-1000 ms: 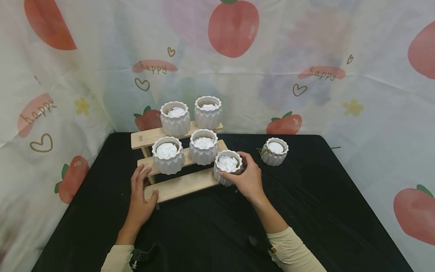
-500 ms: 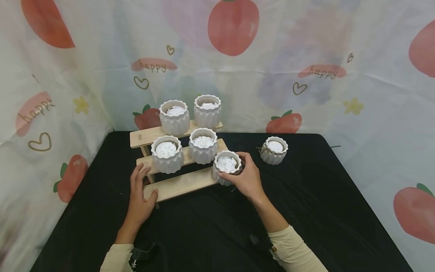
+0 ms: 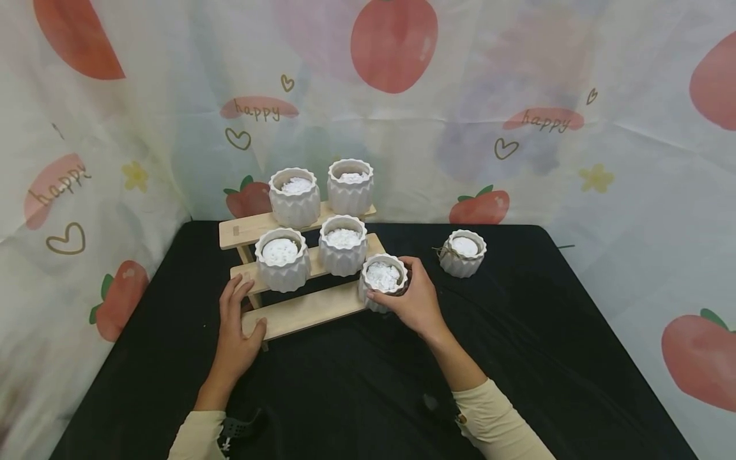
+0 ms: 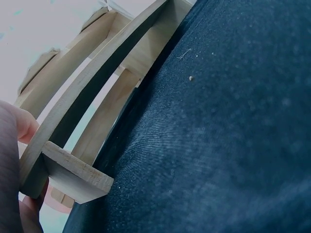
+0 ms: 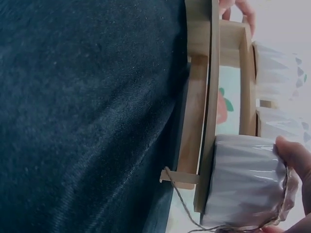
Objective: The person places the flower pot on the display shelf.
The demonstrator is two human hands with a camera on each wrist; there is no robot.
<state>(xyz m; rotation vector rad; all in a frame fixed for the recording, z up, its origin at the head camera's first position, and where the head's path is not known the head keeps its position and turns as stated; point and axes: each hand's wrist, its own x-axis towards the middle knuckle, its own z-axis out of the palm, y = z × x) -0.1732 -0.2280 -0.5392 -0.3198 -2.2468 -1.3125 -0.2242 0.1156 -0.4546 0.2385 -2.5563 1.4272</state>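
Observation:
A three-step wooden stand (image 3: pixel 305 317) bears several white scalloped pots filled with white granules. My left hand (image 3: pixel 238 335) grips the stand's left end, thumb on the lowest step and fingers reaching to the middle one. In the left wrist view, fingers (image 4: pixel 30 213) also show below the board's end. At the right end of the lowest step, my right hand (image 3: pixel 418 301) holds a white pot (image 3: pixel 376 295), thumb at its front and fingers around its right side. Twine (image 5: pixel 182 196) trails from this pot in the right wrist view. Its far side is hidden.
Two pots stand on the middle step, a left one (image 3: pixel 284 271) and a right one (image 3: pixel 343 255). Two more, including one at left (image 3: pixel 294 207), are on the top step. A twine-tied pot (image 3: pixel 462 259) sits on the black cloth (image 3: pixel 517 332) at right. Printed curtains (image 3: pixel 402 160) hang behind.
The pot in my right hand has shifted very slightly left on the lowest step. My left hand keeps its grip on the stand. The head view has tilted a little.

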